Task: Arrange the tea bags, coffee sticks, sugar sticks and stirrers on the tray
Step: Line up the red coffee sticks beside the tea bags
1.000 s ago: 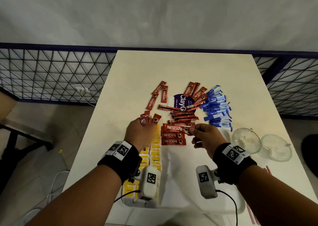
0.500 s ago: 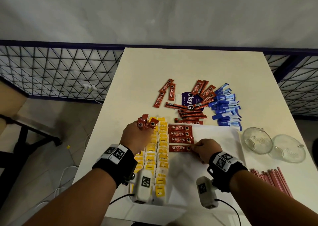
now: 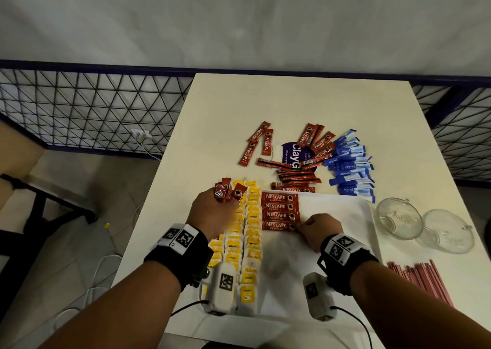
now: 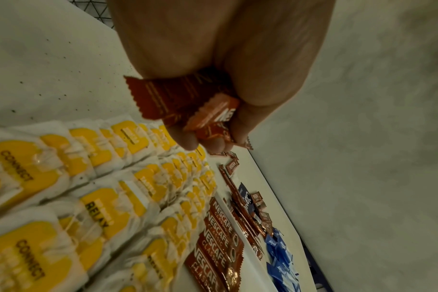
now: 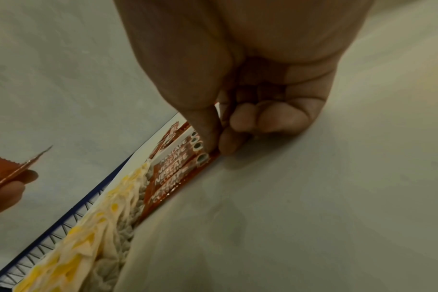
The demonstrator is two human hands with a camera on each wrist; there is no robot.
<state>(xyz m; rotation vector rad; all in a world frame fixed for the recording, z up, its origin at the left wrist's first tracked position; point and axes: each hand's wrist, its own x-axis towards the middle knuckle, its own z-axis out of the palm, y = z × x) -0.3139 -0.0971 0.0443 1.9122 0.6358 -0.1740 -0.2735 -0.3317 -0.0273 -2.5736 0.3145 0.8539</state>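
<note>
Head view: white tray (image 3: pixel 364 210) near the table's front edge. Tea bags (image 3: pixel 251 231) with yellow tags fill its left side in rows, looks done. Next to them four coffee sticks (image 3: pixel 279 211) lie flat in a column, so coffee is just started. Right hand (image 3: pixel 320 229) pinches the right end of the lowest stick, setting it down on the tray. Left hand (image 3: pixel 212 210) hovers over the tea rows, fist wrapped round a bundle of spare sticks (image 3: pixel 228 193). Left to do: loose coffee pile (image 3: pixel 297 173) beyond the tray, blue sugar sticks (image 3: pixel 350 168) beside it, red stirrers (image 3: pixel 419 277) right of the tray, all on the table. Roughly a third done, my guess. Two glass cups (image 3: pixel 425 226) sit right of the tray. Purple pack (image 3: pixel 293 156) under the pile reads "ClayG", rest covered

Left wrist view: left hand (image 4: pixel 220 65) curled tight on the spare sticks (image 4: pixel 188 106). Tea tags (image 4: pixel 95 215) read "CONNECT" and "RELAX". Placed sticks (image 4: pixel 218 237) read "NESCAFE CLASSIC"

Right wrist view: right hand (image 5: pixel 238 79), thumb and forefinger nipping the end of the nearest coffee stick (image 5: pixel 185 173), other fingers tucked in. "NESCAFE CLASSIC" readable. Sugar writing too small to be sure
</note>
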